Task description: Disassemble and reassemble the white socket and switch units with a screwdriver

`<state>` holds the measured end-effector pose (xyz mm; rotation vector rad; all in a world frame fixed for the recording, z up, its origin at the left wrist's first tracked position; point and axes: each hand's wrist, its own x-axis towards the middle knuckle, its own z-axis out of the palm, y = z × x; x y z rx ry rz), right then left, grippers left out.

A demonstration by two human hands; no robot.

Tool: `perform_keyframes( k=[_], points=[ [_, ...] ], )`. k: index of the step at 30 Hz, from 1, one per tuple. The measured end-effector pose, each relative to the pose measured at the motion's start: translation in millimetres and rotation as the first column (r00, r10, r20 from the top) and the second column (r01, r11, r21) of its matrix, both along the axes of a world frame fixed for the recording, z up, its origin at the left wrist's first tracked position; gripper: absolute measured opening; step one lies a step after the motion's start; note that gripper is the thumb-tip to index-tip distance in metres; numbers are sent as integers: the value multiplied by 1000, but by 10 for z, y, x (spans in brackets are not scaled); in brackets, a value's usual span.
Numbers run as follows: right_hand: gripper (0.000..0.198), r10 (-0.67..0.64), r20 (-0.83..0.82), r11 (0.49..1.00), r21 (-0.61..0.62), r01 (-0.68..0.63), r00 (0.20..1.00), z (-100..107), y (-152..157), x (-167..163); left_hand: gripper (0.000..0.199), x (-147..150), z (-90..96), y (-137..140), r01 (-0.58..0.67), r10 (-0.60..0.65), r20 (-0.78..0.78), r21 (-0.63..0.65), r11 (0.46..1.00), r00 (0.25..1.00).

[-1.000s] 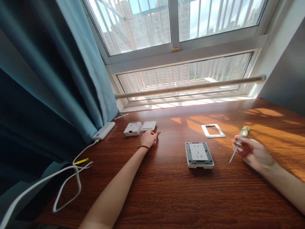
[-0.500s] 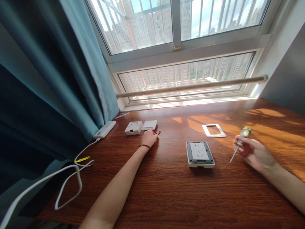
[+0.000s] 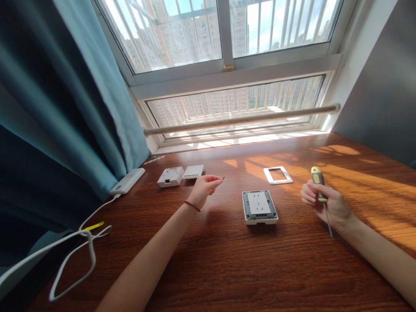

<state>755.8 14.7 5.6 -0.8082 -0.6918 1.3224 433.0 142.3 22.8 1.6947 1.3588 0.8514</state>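
Between the thumb and fingers of my left hand (image 3: 205, 189) is a small dark screw (image 3: 223, 178), its tip pointing away to the right. My right hand (image 3: 326, 201) is closed around a screwdriver (image 3: 317, 180) with a yellow and grey handle, the shaft angled down toward the table. Between the two hands a wall socket (image 3: 259, 204) lies face up on its white back box, the grey mounting frame uncovered. A white cover frame (image 3: 278, 175) lies flat behind it, apart from it.
Left of my left hand are a white box (image 3: 170, 177) and a white switch plate (image 3: 193, 172). Farther left a white power bank (image 3: 127, 181) has a white cable (image 3: 92, 260) trailing to the front. A blue curtain (image 3: 107, 86) hangs at the left; a window stands behind the wooden table (image 3: 208, 268).
My left hand has lifted from the tabletop with a screw pinched in it. The screwdriver has turned more upright in my right hand. The view has shifted slightly to the right.
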Motion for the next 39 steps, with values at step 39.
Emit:
perform_keyframes(
  k=[39],
  points=[
    [19, -261, 913, 963, 269, 18, 312, 83, 154, -439, 8, 1037, -134, -326, 432, -378, -211, 377, 819, 901]
  ],
)
